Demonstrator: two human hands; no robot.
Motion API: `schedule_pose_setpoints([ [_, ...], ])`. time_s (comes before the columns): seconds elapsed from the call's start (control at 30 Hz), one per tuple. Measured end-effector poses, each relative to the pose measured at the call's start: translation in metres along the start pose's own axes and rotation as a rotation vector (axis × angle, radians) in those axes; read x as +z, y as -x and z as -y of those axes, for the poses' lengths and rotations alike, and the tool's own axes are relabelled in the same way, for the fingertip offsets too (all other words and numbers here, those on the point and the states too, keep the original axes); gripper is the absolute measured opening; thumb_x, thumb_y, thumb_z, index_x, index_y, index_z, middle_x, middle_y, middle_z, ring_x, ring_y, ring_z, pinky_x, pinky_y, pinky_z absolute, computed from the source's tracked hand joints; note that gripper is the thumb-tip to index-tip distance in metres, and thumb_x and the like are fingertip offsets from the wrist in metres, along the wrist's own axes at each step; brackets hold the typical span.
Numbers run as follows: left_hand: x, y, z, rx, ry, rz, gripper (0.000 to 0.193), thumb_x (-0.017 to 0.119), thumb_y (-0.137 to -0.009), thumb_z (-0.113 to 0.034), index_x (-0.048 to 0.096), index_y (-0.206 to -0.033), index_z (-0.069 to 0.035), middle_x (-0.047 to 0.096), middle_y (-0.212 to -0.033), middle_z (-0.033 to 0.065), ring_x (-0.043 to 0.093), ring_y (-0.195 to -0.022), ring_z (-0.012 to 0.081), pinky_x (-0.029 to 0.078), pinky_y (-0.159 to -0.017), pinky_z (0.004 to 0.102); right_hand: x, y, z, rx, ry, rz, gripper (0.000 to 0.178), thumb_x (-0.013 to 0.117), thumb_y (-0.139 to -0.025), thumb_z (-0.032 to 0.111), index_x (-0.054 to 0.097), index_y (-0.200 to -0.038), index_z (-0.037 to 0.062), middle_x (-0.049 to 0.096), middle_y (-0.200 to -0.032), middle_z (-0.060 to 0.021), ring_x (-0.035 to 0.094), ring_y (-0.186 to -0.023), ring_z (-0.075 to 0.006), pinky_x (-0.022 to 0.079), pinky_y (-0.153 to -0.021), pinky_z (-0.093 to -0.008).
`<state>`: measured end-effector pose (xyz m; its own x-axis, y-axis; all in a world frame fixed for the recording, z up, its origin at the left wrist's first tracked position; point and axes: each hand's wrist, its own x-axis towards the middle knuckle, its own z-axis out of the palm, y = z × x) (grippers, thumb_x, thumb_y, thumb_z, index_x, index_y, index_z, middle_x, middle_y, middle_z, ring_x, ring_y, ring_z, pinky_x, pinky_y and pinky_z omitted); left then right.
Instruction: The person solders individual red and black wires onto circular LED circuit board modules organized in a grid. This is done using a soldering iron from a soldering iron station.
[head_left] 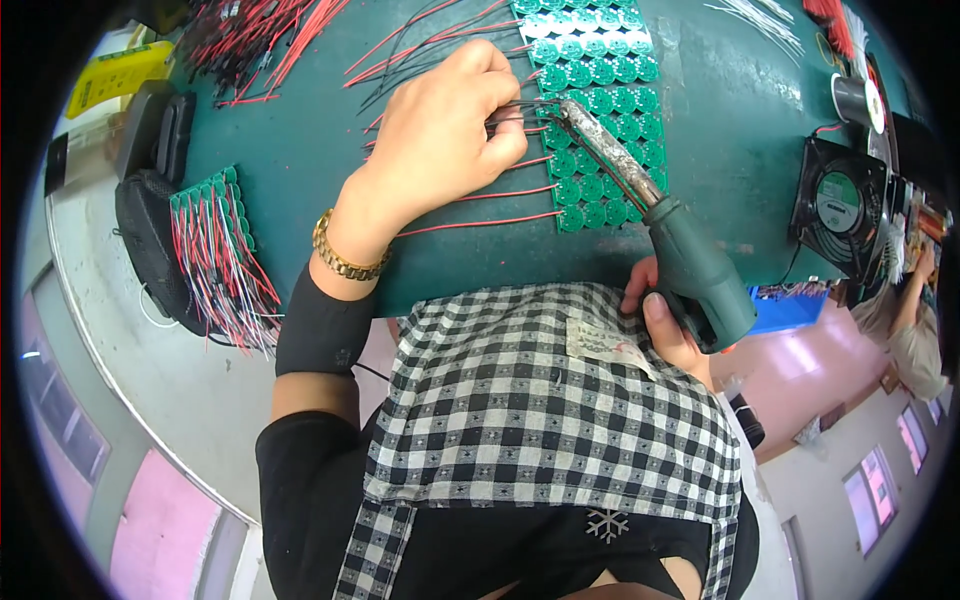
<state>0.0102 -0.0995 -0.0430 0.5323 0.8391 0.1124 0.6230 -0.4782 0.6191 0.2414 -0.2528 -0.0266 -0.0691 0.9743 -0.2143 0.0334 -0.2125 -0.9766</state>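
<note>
Head view: left hand point(440, 135) pinches wires point(505, 112) onto the green board panel point(590, 120) on the bench point(300, 150). Right hand point(665, 320), closed around the soldering iron point(660, 215), touches its tip there. Soldering seems underway; next joint likely needs steady aim.

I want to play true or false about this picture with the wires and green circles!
1. The right hand holds a soldering iron. True.
2. The left hand wears a gold bracelet. True.
3. The table is bright yellow. False: it is dark green.
4. A small fan sits at the person's left. False: it is at the right.
5. The left hand pinches thin wires. True.
</note>
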Motion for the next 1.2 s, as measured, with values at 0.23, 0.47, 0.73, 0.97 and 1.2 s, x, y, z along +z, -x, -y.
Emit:
schedule_pose_setpoints([
  [0.23,0.002,0.0,0.004,-0.022,-0.004,0.013,0.007,0.059,-0.068,-0.011,0.056,-0.069,-0.004,0.054,-0.081,0.0057,0.057,-0.067,0.0248,0.046,-0.058,0.0374,0.004,0.006,-0.003,0.061,-0.053,0.008,0.027,0.064,-0.08,0.017,0.057,-0.101,0.0016,0.058,-0.078,-0.0063,0.055,-0.066,-0.015,0.046,-0.06,-0.0293],
  [0.47,0.005,-0.004,0.01,-0.022,0.016,0.035,0.008,0.059,-0.068,-0.013,0.057,-0.069,-0.005,0.054,-0.081,0.0057,0.057,-0.069,0.0249,0.047,-0.059,0.0379,0.004,0.02,-0.013,0.126,-0.223,-0.138,0.05,0.067,-0.08,0.03,0.05,-0.117,0.0011,0.056,-0.08,-0.0078,0.053,-0.066,-0.0149,0.045,-0.059,-0.0288],
  [0.73,0.0,-0.006,0.018,-0.075,0.001,0.079,0.01,0.059,-0.069,-0.014,0.057,-0.071,-0.005,0.054,-0.081,0.0068,0.058,-0.07,0.026,0.047,-0.06,0.0384,0.01,0.02,-0.015,0.18,-0.42,-0.195,0.055,0.068,-0.078,0.028,0.046,-0.12,-0.0009,0.055,-0.081,-0.0129,0.055,-0.066,-0.0194,0.046,-0.063,-0.0296],
  [0.97,-0.024,-0.01,0.019,-0.035,-0.07,-0.045,0.011,0.054,-0.089,-0.011,0.058,-0.087,-0.001,0.057,-0.086,0.0097,0.058,-0.076,0.0246,0.047,-0.069,0.0328,0.003,0.007,-0.015,0.113,-0.402,-0.102,0.05,0.064,-0.08,0.02,0.048,-0.122,0.001,0.056,-0.084,-0.0106,0.053,-0.067,-0.0174,0.045,-0.06,-0.0299],
  [1.2,-0.009,-0.006,-0.016,-0.248,0.19,-0.204,0.01,0.062,-0.087,-0.012,0.056,-0.088,-0.004,0.059,-0.066,0.0117,0.059,-0.054,0.0244,0.045,-0.05,0.0317,-0.001,0.003,-0.011,0.124,-0.33,-0.077,0.037,0.062,-0.081,0.012,0.052,-0.115,0.0007,0.058,-0.084,-0.0073,0.055,-0.066,-0.0142,0.047,-0.061,-0.0295],
])
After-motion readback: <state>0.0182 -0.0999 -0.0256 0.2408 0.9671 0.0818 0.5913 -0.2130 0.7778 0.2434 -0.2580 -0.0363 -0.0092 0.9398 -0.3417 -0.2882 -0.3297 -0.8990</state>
